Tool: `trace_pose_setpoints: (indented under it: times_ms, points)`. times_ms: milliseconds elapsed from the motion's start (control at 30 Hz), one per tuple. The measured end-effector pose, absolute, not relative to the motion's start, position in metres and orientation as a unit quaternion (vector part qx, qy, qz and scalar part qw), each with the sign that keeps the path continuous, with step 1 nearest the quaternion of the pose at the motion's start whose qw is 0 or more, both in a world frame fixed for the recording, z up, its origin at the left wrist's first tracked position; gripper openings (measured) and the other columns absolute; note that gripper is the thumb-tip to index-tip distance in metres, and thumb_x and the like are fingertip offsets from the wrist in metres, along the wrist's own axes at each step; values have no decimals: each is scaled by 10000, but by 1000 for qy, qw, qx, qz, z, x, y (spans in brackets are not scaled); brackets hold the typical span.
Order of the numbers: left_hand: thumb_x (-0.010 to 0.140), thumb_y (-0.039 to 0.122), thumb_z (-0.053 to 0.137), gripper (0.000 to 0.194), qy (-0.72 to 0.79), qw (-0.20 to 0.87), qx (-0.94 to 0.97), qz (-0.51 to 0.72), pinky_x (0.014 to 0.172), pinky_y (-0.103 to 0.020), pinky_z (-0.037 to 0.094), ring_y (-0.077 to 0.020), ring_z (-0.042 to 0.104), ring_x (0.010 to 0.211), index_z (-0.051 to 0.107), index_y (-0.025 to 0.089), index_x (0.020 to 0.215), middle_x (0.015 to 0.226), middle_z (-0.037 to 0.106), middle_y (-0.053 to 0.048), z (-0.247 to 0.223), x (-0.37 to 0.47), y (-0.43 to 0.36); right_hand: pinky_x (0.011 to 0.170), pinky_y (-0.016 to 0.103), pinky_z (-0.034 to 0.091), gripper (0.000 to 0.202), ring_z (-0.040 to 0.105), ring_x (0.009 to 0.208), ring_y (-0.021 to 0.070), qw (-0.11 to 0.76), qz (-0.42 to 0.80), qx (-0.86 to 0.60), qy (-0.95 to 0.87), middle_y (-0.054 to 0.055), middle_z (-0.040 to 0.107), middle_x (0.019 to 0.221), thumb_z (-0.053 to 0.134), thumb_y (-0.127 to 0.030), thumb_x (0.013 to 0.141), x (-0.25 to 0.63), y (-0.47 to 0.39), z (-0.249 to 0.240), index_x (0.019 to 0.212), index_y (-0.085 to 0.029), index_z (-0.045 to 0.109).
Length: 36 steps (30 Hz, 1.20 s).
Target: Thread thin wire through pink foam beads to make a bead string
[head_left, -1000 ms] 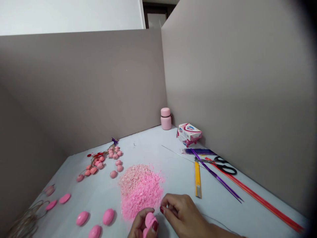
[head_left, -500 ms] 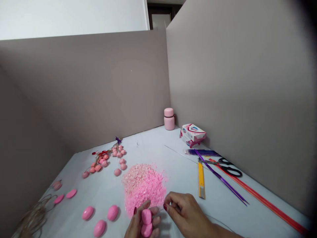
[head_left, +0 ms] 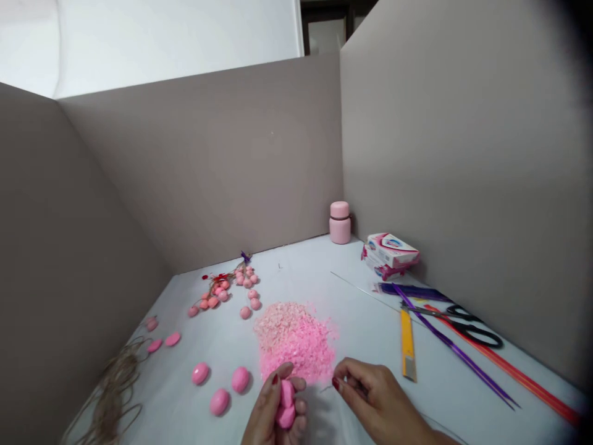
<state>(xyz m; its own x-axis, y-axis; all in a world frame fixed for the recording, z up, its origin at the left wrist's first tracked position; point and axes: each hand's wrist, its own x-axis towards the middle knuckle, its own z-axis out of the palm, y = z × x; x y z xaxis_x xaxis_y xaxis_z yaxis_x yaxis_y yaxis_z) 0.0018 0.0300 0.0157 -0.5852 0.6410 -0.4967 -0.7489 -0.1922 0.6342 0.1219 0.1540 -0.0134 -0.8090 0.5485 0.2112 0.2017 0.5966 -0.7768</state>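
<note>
My left hand (head_left: 278, 405), at the bottom middle, is curled around two smooth pink lumps (head_left: 286, 405) that look like soap, one above the other. Close by on its right, my right hand (head_left: 370, 395) pinches a thin wire (head_left: 326, 389) between thumb and forefinger. The wire's short end points toward the lumps without visibly touching them, and more of it trails out behind the hand at lower right. Just beyond both hands lies a heap of pink shavings (head_left: 301, 346), paler at the back. Several rounded pink lumps (head_left: 219, 402) rest left of my left hand.
Strung pink beads (head_left: 213, 302) and a twine bundle (head_left: 109, 395) lie to the left. Along the right are a yellow cutter (head_left: 407, 343), black-handled scissors (head_left: 475, 334), purple strips (head_left: 456, 349) and red strips (head_left: 523, 380). Boxes (head_left: 393, 250) and a pink flask (head_left: 340, 224) stand behind, near grey partitions (head_left: 222, 161).
The view has turned left, so things sit farther right in the picture. The wire's end has drawn slightly away from the lumps, and the left hand has tilted them a little.
</note>
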Motion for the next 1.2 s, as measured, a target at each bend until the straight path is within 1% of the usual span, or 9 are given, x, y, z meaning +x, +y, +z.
trace_pose_setpoints:
  times_ms: [133,233,300,367,400,500,567,933,1200]
  points:
    - [898,130,394,171,446,389,-77,802,293,-107,380,-20,469,311,548,78,950,548,589,11,26,-8,25,511,230,332,297,467,531,138,210,389,-212,-872,-14,494,577,362,-345,886,121,155,-18,737,-182,561]
    - [888,86,403,168,429,303,-100,845,424,-113,479,-35,580,463,554,84,962,678,607,-26,34,-33,12,521,239,348,311,483,545,152,190,383,-212,-879,-4,509,585,344,-364,882,121,157,-20,749,-186,562]
    - [897,107,397,169,416,223,-118,874,601,-165,547,-68,654,653,558,108,947,845,631,-77,38,-55,-3,531,243,361,322,500,564,160,176,388,-216,-879,8,534,609,334,-377,877,121,158,-22,757,-187,564]
    - [907,164,394,176,401,159,-132,892,639,-197,555,-103,655,762,567,138,931,892,628,-72,40,-79,-20,540,245,372,331,511,580,167,163,395,-222,-876,16,549,627,326,-389,870,120,158,-22,755,-188,563]
    - [915,248,386,202,392,125,-141,900,622,-212,557,-117,645,766,565,154,905,849,622,-52,40,-91,-29,540,246,375,334,510,582,169,159,398,-225,-875,17,547,625,325,-394,865,120,158,-23,749,-188,562]
    - [930,285,331,310,355,79,-156,918,564,-212,514,-99,592,656,550,155,754,716,580,-2,37,-118,-49,532,244,368,338,496,578,170,156,401,-232,-872,11,517,602,329,-405,855,119,158,-22,734,-190,559]
    - [913,327,380,299,327,49,-155,931,576,-251,496,-99,572,635,544,151,735,723,572,11,34,-129,-56,522,243,357,340,479,567,167,156,403,-234,-871,6,495,586,332,-411,853,118,158,-22,726,-191,560]
    - [903,331,404,268,282,29,-126,951,611,-295,455,-112,543,632,538,160,746,733,559,18,25,-143,-63,526,258,356,298,481,564,177,176,421,-216,-863,13,516,591,394,-400,837,119,156,-22,699,-199,566]
    - [871,354,461,235,334,12,-83,939,750,-359,430,-158,557,825,570,169,967,1011,588,-34,19,-150,-55,533,263,361,319,494,574,181,171,413,-206,-871,18,531,602,370,-402,859,119,155,-25,708,-194,559]
